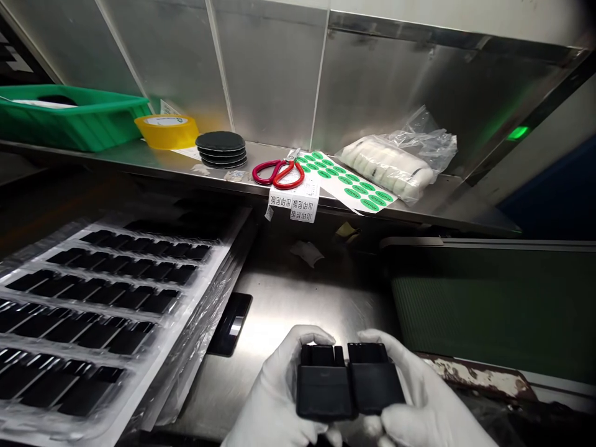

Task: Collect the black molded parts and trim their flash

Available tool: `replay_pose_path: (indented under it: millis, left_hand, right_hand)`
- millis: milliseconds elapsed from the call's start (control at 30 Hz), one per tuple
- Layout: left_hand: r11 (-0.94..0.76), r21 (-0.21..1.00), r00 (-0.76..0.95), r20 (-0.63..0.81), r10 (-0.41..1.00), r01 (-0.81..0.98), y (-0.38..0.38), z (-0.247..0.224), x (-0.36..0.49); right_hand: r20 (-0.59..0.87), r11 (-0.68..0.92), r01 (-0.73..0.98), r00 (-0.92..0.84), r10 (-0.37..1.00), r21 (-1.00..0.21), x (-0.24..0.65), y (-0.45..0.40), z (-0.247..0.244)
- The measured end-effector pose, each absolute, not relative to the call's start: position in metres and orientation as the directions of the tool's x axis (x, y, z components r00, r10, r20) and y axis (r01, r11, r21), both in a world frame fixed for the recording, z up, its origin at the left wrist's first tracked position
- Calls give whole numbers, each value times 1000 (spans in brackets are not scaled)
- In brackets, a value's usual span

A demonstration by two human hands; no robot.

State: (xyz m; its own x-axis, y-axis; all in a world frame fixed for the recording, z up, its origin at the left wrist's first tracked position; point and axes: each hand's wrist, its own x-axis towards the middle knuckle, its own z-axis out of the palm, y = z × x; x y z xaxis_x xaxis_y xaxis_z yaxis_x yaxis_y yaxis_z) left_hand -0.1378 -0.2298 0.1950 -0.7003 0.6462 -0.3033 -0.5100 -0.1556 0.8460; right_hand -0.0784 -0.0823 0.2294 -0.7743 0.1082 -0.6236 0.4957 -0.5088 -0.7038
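Both of my hands wear white gloves and are low in the middle of the head view. My left hand (279,385) is closed around a flat black rectangular part (325,388) with a narrower stepped section at its top. A similar black part (376,382) is gripped by my right hand (428,397), fingers at its top edge and thumb at its lower corner. The two parts are side by side, close together at their inner edges. To the left, a stacked clear plastic tray (153,347) carries rows of similar black parts.
A dark phone-like slab (231,326) lies on the metal bench (274,304) beside the trays. Along the shelf are a green bin (102,124), yellow tape (174,138), black discs (221,149), red-handled scissors (288,176), green stickers (363,192) and a bagged white bundle (388,164). A green conveyor belt (503,304) runs at right.
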Motion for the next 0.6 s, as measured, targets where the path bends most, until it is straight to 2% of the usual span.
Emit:
replay_pose_path:
  millis: [233, 300, 400, 500, 533, 600]
  left_hand:
    - [-154, 861, -664, -248, 705, -485, -233, 182, -138]
    - [-133, 886, -659, -221, 719, -443, -234, 175, -141]
    - [45, 878, -576, -350, 739, -476, -240, 153, -148]
    - [166, 834, -448, -437, 780, -526, -250, 112, -149]
    - [196, 837, -484, -468, 740, -510, -255, 96, -146]
    - [287, 828, -585, -548, 598, -482, -266, 64, -134]
  right_hand:
    - [-622, -498, 516, -781, 62, -697, -71, -79, 214]
    - [-568, -505, 460, -819, 76, -731, -71, -76, 196]
    - [-436, -513, 306, -887, 151, -802, -71, -74, 143]
    - [-439, -470, 320, -883, 168, -823, -60, -79, 68]
    - [-456, -441, 346, -873, 172, -828, -54, -83, 43]
    - [-488, -313, 401, -825, 285, -861, -38, -95, 3]
